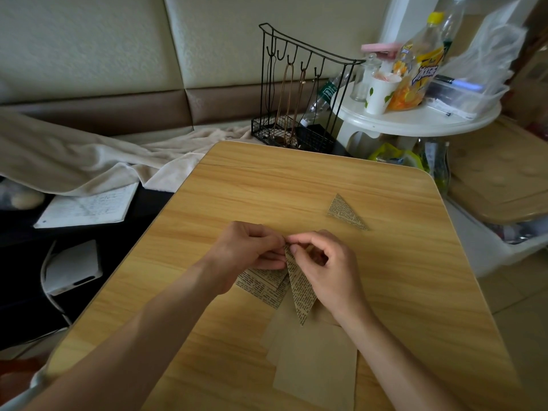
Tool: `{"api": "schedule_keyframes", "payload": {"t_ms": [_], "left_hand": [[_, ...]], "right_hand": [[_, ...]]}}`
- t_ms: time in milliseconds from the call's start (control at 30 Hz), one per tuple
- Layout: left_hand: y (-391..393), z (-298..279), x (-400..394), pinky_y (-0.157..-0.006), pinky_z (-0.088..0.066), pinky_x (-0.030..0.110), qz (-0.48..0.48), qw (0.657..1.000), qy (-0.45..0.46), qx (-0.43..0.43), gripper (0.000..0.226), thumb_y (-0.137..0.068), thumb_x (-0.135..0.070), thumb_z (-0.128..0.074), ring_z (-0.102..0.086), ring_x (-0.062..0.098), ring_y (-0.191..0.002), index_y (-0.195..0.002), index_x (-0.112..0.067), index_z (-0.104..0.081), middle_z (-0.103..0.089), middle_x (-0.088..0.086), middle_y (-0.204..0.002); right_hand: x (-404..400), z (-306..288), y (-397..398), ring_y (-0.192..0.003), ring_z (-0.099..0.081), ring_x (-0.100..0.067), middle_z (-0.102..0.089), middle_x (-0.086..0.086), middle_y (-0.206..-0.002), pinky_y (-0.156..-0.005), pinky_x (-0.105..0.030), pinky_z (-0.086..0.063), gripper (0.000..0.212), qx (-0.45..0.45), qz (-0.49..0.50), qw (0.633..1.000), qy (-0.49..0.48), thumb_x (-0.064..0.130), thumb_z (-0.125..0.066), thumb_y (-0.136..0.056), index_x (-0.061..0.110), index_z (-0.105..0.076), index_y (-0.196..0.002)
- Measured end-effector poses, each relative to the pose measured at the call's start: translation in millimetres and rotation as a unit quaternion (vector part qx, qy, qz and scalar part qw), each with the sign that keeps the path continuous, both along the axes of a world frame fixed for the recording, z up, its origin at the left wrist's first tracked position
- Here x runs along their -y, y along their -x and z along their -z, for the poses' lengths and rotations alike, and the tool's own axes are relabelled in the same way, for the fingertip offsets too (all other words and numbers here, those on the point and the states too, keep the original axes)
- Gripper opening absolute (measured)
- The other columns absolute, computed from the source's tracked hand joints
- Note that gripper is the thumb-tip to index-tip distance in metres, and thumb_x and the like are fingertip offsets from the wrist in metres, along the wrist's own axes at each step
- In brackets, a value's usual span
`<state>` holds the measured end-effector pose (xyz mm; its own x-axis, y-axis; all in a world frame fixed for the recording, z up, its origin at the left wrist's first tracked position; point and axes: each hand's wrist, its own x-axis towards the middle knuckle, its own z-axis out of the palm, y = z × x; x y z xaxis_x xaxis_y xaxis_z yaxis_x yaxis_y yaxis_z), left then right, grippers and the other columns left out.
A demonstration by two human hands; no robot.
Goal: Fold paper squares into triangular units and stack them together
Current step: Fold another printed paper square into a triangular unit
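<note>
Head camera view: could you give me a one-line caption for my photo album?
Both hands, left hand and right hand, pinch a newsprint paper piece over a wooden table; one folded triangle lies apart.

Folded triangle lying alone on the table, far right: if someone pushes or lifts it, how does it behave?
The folded triangle looks like thin printed paper, so probably very light and likely to slide on the smooth table when nudged. It lies flat, so pinching an edge may be fiddly. The folds probably stiffen it somewhat, though it would still crease easily.

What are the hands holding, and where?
Both hands, left hand and right hand, pinch the folded newsprint paper at its top tip.
</note>
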<state>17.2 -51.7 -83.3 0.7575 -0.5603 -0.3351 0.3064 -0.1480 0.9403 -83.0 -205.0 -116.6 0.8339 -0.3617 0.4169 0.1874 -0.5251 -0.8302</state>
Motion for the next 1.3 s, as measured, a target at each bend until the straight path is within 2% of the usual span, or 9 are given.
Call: {"api": "schedule_keyframes", "payload": {"t_ms": [133, 233, 300, 467, 700, 800, 1033, 1200, 1300], "left_hand": [[0, -1, -1, -0.072, -0.062, 0.027, 0.0, 1.0, 0.012, -0.005, 0.013, -0.09, -0.006, -0.075, -0.075, 0.023, -0.08, -0.096, 0.006, -0.077, -0.075, 0.022, -0.09], [0, -2, -1, -0.074, -0.062, 0.026, 0.009, 1.0, 0.021, -0.008, 0.026, -0.082, -0.017, -0.081, -0.075, 0.022, -0.082, -0.098, 0.003, -0.078, -0.076, 0.02, -0.094], [-1, -2, 0, -0.073, -0.062, 0.026, 0.0, 1.0, 0.018, -0.01, 0.025, -0.083, -0.016, -0.081, -0.074, 0.022, -0.081, -0.098, 0.003, -0.078, -0.075, 0.019, -0.092], [-2, -1, 2, -0.069, -0.061, 0.026, -0.031, 0.999, 0.009, -0.017, 0.02, -0.091, -0.01, -0.075, -0.074, 0.021, -0.077, -0.101, 0.007, -0.074, -0.074, 0.018, -0.089], [-3, -4, 1, -0.073, -0.062, 0.028, -0.055, 0.996, 0.037, -0.054, 0.024, -0.095, -0.01, -0.07, -0.075, 0.031, -0.092, -0.107, 0.011, -0.07, -0.075, 0.027, -0.104], [-4, -3, 1, -0.074, -0.062, 0.028, -0.071, 0.993, 0.052, -0.075, 0.025, -0.095, -0.009, -0.07, -0.075, 0.033, -0.098, -0.109, 0.011, -0.07, -0.075, 0.026, -0.105], [-6, -1, 2, -0.072, -0.062, 0.029, -0.088, 0.99, 0.069, -0.087, 0.019, -0.095, -0.008, -0.069, -0.076, 0.029, -0.09, -0.104, 0.008, -0.07, -0.076, 0.024, -0.099], [-1, 3, 4, -0.086, -0.063, 0.037, 0.002, 0.999, 0.018, -0.041, 0.027, -0.09, -0.01, -0.076, -0.075, 0.033, -0.1, -0.108, 0.009, -0.07, -0.075, 0.024, -0.106], [2, 6, 6, -0.085, -0.063, 0.036, 0.004, 1.0, 0.005, -0.021, 0.025, -0.087, -0.006, -0.078, -0.076, 0.031, -0.099, -0.106, 0.009, -0.072, -0.075, 0.025, -0.106]], "right_hand": [[-1, 0, 0, -0.093, -0.069, -0.01, -0.072, 0.01, -0.096, -0.082, -0.023, -0.053, 0.021, 0.012, 0.006, 0.999, 0.031, 0.001, -0.076, -0.089, 0.017, -0.081, -0.102], [0, 1, 0, -0.092, -0.068, -0.01, -0.07, 0.012, -0.095, -0.081, -0.02, -0.05, 0.02, 0.014, 0.006, 0.999, 0.035, 0.003, -0.076, -0.09, 0.018, -0.08, -0.103], [1, 1, 0, -0.088, -0.067, -0.008, -0.07, 0.013, -0.093, -0.078, -0.016, -0.048, 0.021, 0.014, -0.001, 0.999, 0.031, 0.003, -0.076, -0.09, 0.018, -0.08, -0.104], [1, 2, 0, -0.078, -0.063, -0.007, -0.069, 0.012, -0.088, -0.069, -0.017, -0.049, 0.019, -0.043, -0.005, 0.996, -0.082, 0.014, -0.077, -0.091, 0.026, -0.074, -0.105], [8, 0, -2, -0.079, -0.066, -0.014, -0.072, -0.001, -0.087, -0.066, -0.026, -0.055, 0.014, -0.068, -0.021, 0.982, -0.173, 0.013, -0.076, -0.092, 0.026, -0.073, -0.091], [9, 1, -3, -0.082, -0.068, -0.018, -0.073, -0.002, -0.088, -0.067, -0.025, -0.054, 0.013, -0.077, -0.028, 0.981, -0.174, 0.014, -0.075, -0.093, 0.027, -0.073, -0.092], [11, 1, -4, -0.087, -0.07, -0.018, -0.074, 0.0, -0.089, -0.077, -0.037, -0.059, 0.011, -0.091, -0.027, 0.982, -0.162, 0.015, -0.075, -0.093, 0.026, -0.074, -0.09], [10, 3, -5, -0.083, -0.069, -0.01, -0.073, 0.006, -0.086, -0.071, -0.027, -0.055, 0.015, -0.1, -0.03, 0.985, -0.14, 0.016, -0.075, -0.092, 0.031, -0.073, -0.089], [10, 4, -5, -0.088, -0.07, -0.012, -0.073, 0.007, -0.088, -0.076, -0.034, -0.058, 0.015, -0.094, -0.032, 0.985, -0.143, 0.018, -0.074, -0.092, 0.032, -0.073, -0.091]]}}
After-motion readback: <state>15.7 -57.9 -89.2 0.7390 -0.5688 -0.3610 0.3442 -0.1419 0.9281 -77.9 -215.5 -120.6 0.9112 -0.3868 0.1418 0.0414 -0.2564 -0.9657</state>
